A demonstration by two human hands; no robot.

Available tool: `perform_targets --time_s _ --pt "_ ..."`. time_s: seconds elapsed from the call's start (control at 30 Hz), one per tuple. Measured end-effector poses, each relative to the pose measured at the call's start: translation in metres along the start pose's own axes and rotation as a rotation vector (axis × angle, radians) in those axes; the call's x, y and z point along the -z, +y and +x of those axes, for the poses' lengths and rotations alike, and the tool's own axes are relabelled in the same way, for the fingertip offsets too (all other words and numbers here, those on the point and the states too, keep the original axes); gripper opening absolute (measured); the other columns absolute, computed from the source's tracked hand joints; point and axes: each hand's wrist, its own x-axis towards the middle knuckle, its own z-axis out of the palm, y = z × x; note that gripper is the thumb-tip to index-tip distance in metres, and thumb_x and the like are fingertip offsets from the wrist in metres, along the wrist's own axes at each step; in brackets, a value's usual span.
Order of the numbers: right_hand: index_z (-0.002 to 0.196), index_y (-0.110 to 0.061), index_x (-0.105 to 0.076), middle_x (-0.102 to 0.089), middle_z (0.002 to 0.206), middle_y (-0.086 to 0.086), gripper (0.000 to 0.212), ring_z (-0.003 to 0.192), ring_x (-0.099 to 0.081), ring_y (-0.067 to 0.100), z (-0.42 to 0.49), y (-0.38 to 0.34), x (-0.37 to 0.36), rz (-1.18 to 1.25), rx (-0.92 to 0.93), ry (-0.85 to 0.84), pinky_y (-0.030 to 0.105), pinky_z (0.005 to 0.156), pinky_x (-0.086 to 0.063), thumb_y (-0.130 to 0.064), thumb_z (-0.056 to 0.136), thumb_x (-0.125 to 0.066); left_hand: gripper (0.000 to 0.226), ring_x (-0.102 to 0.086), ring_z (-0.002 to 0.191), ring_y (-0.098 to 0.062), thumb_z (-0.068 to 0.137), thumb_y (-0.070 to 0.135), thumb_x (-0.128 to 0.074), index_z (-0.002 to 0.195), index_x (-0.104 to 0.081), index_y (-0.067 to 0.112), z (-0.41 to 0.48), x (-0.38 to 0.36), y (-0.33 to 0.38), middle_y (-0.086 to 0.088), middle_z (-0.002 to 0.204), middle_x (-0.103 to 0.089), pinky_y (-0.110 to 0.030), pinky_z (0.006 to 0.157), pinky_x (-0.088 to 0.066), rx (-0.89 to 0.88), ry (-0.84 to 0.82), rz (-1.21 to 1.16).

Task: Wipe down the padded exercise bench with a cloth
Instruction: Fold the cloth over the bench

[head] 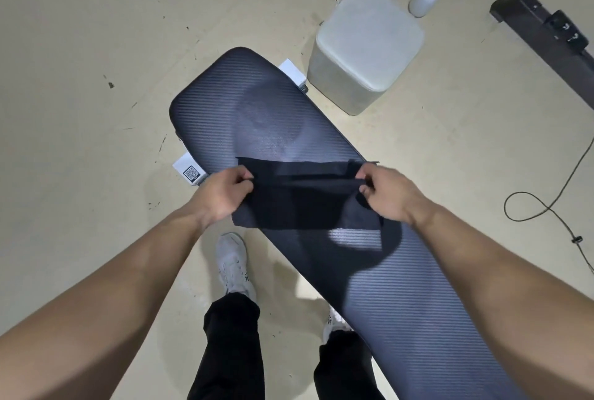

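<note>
The padded exercise bench is dark grey with a ribbed surface and runs from upper left to lower right through the head view. A thin black cloth is stretched flat just above the bench's middle. My left hand pinches the cloth's left edge and my right hand pinches its right edge. The cloth looks folded over along the line between my hands. Part of the bench is hidden under the cloth and my right forearm.
A pale padded cube stool stands right of the bench's far end, with a spray bottle behind it. A black metal frame lies at upper right and a cable loops on the floor. My white shoes are beside the bench.
</note>
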Motion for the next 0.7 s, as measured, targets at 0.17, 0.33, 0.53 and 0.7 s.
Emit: perform_targets --time_s 0.17,0.33,0.53,0.7 --pt "0.112 -0.024 -0.054 -0.058 0.118 0.004 0.024 0.108 -0.056 0.029 0.039 0.001 0.001 -0.091 -0.083 0.118 0.034 0.081 -0.044 -0.019 0.089 -0.050 0.014 -0.063 0.092 -0.027 0.083 0.026 -0.054 0.094 -0.057 0.033 0.036 -0.004 0.001 0.004 0.093 -0.069 -0.039 0.081 -0.053 -0.113 0.198 0.198" --pt "0.128 -0.017 -0.046 -0.043 0.129 0.008 0.052 0.119 -0.046 0.031 0.049 0.009 -0.011 -0.138 -0.192 0.105 0.039 0.090 -0.047 -0.032 0.082 -0.065 0.036 -0.041 0.112 -0.029 0.078 0.022 -0.064 0.112 -0.053 0.032 0.046 -0.013 0.006 -0.002 0.118 -0.044 -0.042 0.078 -0.050 -0.166 0.325 0.554" --pt "0.099 -0.016 -0.063 -0.067 0.099 0.007 0.017 0.096 -0.061 0.030 0.034 0.011 -0.001 0.075 -0.251 0.153 0.027 0.070 -0.042 -0.019 0.083 -0.063 0.014 -0.060 0.095 -0.028 0.073 0.020 -0.067 0.081 -0.057 0.024 0.035 -0.002 0.026 0.002 0.095 -0.062 -0.033 0.074 -0.051 -0.082 0.170 0.439" --pt "0.079 -0.013 -0.065 -0.062 0.069 0.000 0.011 0.066 -0.057 0.017 -0.003 -0.013 0.015 0.682 -0.188 0.096 0.026 0.059 -0.043 -0.010 0.077 -0.076 0.021 -0.059 0.068 -0.017 0.079 0.005 -0.077 0.087 -0.059 0.011 -0.011 -0.007 0.071 -0.010 0.087 -0.055 -0.023 0.054 -0.054 0.074 -0.112 -0.494"
